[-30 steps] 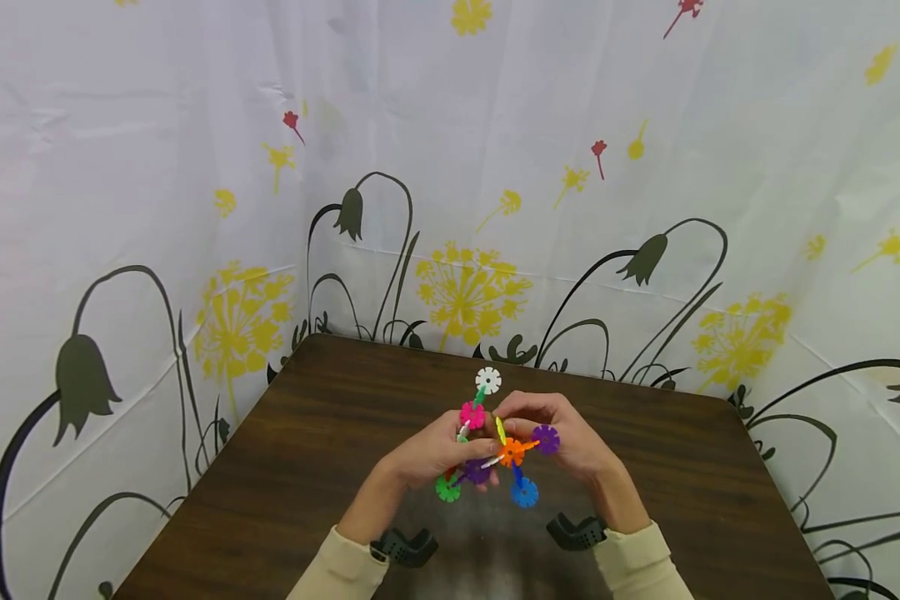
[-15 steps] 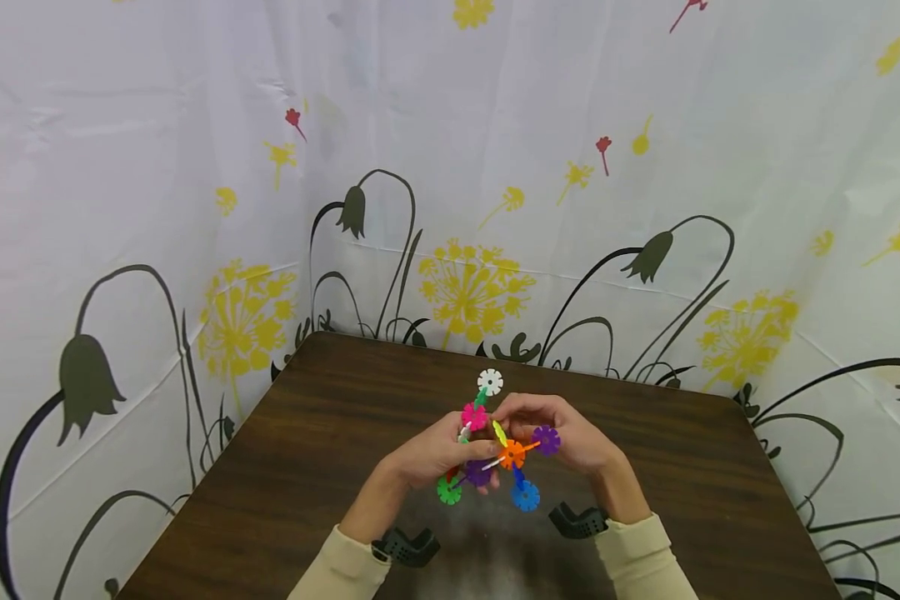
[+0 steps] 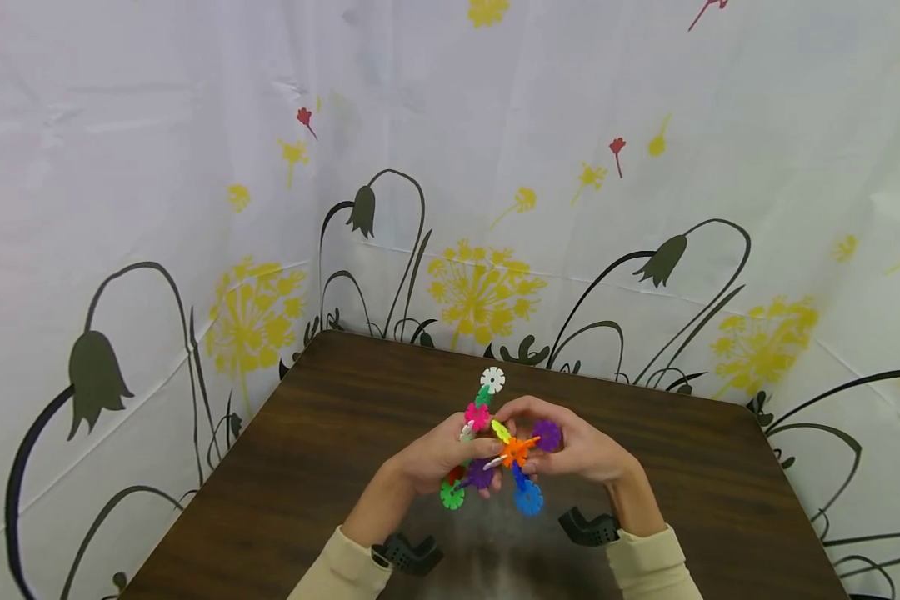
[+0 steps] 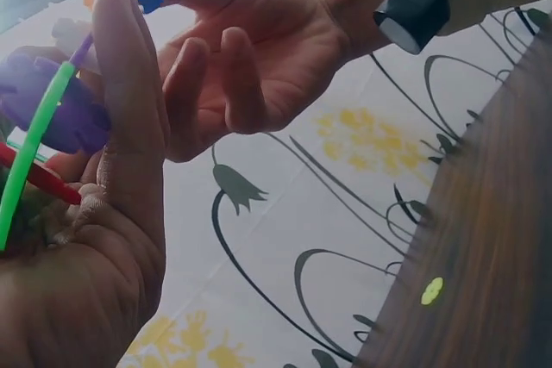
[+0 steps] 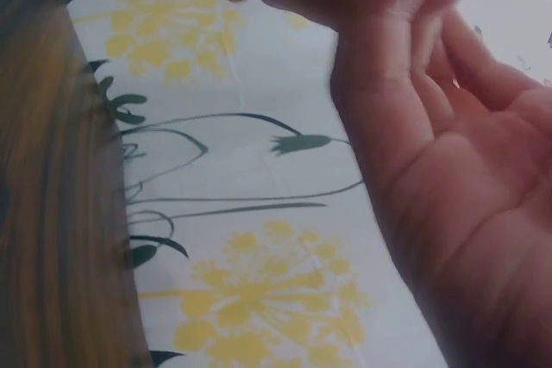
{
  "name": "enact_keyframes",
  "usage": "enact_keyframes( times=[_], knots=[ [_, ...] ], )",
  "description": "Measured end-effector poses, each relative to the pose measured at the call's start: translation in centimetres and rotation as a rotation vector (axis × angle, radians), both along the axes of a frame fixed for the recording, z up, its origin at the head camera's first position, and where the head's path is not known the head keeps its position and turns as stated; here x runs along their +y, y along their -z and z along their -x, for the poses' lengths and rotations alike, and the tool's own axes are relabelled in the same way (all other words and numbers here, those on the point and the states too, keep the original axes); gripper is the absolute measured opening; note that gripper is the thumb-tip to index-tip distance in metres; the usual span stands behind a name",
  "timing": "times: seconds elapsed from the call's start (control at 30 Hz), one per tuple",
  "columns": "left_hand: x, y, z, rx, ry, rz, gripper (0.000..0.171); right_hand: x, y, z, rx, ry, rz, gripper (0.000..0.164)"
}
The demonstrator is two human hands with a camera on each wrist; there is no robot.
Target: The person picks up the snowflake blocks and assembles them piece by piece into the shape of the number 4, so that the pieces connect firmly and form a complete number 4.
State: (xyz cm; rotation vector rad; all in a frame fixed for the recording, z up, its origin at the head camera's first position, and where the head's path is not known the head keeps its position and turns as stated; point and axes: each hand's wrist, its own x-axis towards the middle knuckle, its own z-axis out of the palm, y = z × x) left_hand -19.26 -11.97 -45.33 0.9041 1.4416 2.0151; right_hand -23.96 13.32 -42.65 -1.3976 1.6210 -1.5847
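Observation:
A built-up model of interlocking notched plastic discs, with an orange disc [image 3: 515, 452] near its middle, is held between both hands above the table. My left hand [image 3: 442, 457] grips its left side, thumb across the front; purple [image 4: 52, 105] and green [image 4: 36, 152] discs show by that palm in the left wrist view. My right hand [image 3: 581, 442] pinches the right part, index finger near the yellow disc [image 3: 501, 431] and thumb below the purple disc [image 3: 547, 435]. A blue disc [image 3: 528, 498] hangs lowest, a white disc [image 3: 492, 380] tops the upper arm. Fingers hide parts of the model.
The dark wooden table [image 3: 345, 392] lies beneath the hands. A small yellow-green disc [image 4: 433, 290] shows against the table in the left wrist view. A white curtain [image 3: 450, 100] printed with flowers surrounds the table. Each wrist wears a black camera mount [image 3: 412, 554].
The right thumb has come down from behind the purple disc to below it, near the orange disc. The yellow disc leans more to the left. The head view has turned slightly left.

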Motion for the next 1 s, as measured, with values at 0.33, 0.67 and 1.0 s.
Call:
enact_keyframes(
  times=[0.33,0.67,1.0],
  knots=[
    [-0.3,-0.7,-0.2,0.006,0.008,0.005,0.024,-0.8,-0.5,-0.4,0.006,-0.001,0.017,0.063],
    [-0.8,-0.8,0.1,0.004,0.033,0.038,0.027,-0.7,-0.9,-0.4,0.090,0.046,-0.064,0.054],
    [-0.7,-0.6,0.1,-0.003,0.018,0.010,0.024,-1.1,-0.3,-0.7,0.049,0.028,0.041,0.055]
  ],
)
